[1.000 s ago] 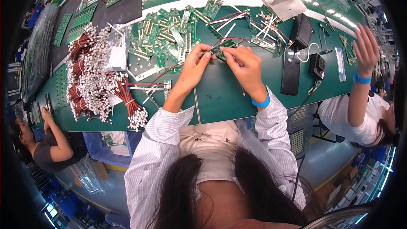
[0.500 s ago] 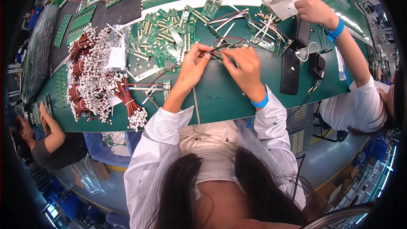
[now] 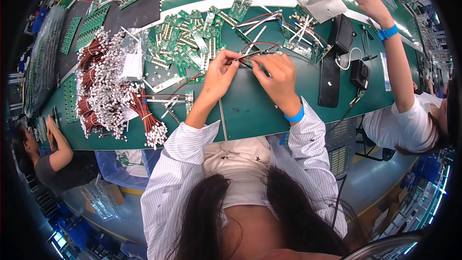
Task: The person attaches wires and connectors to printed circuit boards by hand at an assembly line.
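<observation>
My left hand (image 3: pixel 220 74) pinches the left end of a narrow circuit board (image 3: pixel 257 52), seen nearly edge-on above the green mat. My right hand (image 3: pixel 278 78) is closed at the board's near side, thumb and forefinger together; a thin dark piece lies by its fingertips, too small to name. Red and black wires (image 3: pixel 260 43) arch just behind the board. To the left of my left hand spreads a heap of small green circuit boards (image 3: pixel 185 41). Wired boards with white strips (image 3: pixel 301 38) lie beyond my right hand.
Bundles of red-brown wires with white connectors (image 3: pixel 103 84) fill the left side. A black phone-like slab (image 3: pixel 328 91), a black adapter (image 3: pixel 359 73) and a metal bracket (image 3: pixel 318 2) sit at right. A co-worker's hand (image 3: pixel 375 7) reaches over the far right; another person works at far left.
The co-worker's hand at right has moved farther right and away, past the bracket. A small white piece on the black slab has shifted slightly nearer. My hands have barely moved.
</observation>
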Demonstrator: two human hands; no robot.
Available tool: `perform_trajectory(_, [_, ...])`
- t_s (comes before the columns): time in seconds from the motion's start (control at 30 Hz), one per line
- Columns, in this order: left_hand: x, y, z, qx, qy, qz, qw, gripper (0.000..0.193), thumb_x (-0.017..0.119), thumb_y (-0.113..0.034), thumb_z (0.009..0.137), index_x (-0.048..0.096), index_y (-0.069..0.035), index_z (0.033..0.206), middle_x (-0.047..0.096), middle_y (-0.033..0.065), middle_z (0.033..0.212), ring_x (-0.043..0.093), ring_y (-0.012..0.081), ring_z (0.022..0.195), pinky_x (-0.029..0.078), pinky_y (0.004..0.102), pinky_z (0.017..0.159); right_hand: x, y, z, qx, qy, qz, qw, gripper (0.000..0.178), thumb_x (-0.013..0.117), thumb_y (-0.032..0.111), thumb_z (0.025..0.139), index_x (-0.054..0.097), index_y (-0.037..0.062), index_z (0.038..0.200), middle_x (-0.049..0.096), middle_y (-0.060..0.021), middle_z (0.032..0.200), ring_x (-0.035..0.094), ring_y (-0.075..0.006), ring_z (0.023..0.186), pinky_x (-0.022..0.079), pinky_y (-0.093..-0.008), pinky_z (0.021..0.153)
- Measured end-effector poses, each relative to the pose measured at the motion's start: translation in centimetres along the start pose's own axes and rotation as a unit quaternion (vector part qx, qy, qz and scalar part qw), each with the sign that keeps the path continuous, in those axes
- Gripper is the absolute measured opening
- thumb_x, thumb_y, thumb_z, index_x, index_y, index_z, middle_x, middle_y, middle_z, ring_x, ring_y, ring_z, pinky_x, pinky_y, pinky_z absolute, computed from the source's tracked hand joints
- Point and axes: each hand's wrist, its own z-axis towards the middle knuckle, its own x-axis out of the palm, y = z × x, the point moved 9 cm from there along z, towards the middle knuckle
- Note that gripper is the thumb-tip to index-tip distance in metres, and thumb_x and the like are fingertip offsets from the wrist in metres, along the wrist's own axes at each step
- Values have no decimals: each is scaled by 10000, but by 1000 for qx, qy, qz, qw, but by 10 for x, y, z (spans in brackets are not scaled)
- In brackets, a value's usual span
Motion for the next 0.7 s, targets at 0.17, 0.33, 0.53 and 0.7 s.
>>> perform_trajectory(0.17, [-1,0,1,28,-5,14,999,134,466,9,822,480,4,955,550,76,927,529,111,864,412,219,755,2,-1,-1,-3,7,-6,1000,114,658,30,628,610,67,725,547,-20,595,505,-165,532,330,-292,493])
perform_trajectory(0.33, [-5,3,3,50,-15,46,998,124,472,4,822,494,6,944,563,71,912,542,105,833,413,214,709,3,0,-1,-7,11,-13,1000,125,660,29,624,612,69,733,541,-20,590,504,-164,532,332,-290,490])
perform_trajectory(0.53, [-7,7,4,68,-29,60,996,119,510,-25,810,511,-3,927,572,26,833,485,45,699,376,176,601,3,0,-1,-6,13,-9,1000,131,660,29,620,613,71,736,540,-19,584,506,-165,530,336,-288,489])
perform_trajectory(0.7, [-12,8,2,67,-57,86,992,99,549,-51,793,530,-9,880,547,-26,741,378,7,580,326,159,516,5,2,-3,-3,19,-4,1000,131,663,36,623,620,73,741,545,-23,585,512,-166,531,340,-286,491])
